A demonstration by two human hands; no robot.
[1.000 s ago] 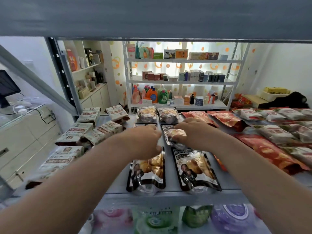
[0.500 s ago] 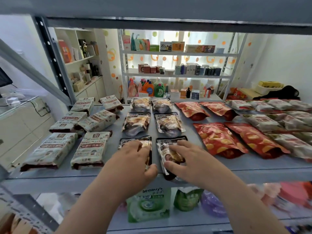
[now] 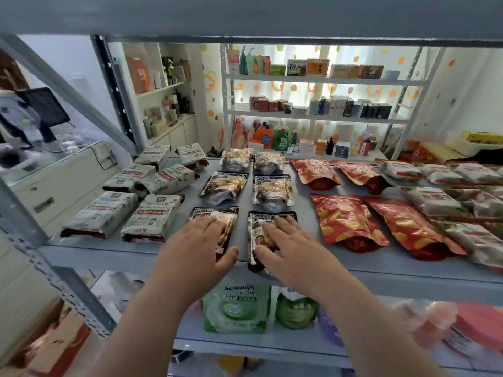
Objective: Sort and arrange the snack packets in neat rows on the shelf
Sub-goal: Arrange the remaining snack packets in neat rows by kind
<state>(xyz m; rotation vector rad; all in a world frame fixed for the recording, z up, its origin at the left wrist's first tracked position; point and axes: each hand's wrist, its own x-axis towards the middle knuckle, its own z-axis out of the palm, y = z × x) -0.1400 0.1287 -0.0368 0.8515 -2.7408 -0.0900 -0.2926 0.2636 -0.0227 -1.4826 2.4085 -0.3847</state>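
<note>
White rack at back: detergent bottles on its bottom tier, small boxes on middle tier. Dark monitor far left of rack. Yellow box right of rack. Green refill pouch well in front of rack, lower.

Ahead of me a white rack of boxes and detergent bottles stands against a backlit dotted curtain; white cupboards and a dark monitor sit left

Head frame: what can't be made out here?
All head view.
- Left front packet: label mostly under left hand.
- Right front packet: label mostly under right hand.
- White packets: rows cut by right edge.
- Pink items, lower right: motion-blurred.
</note>
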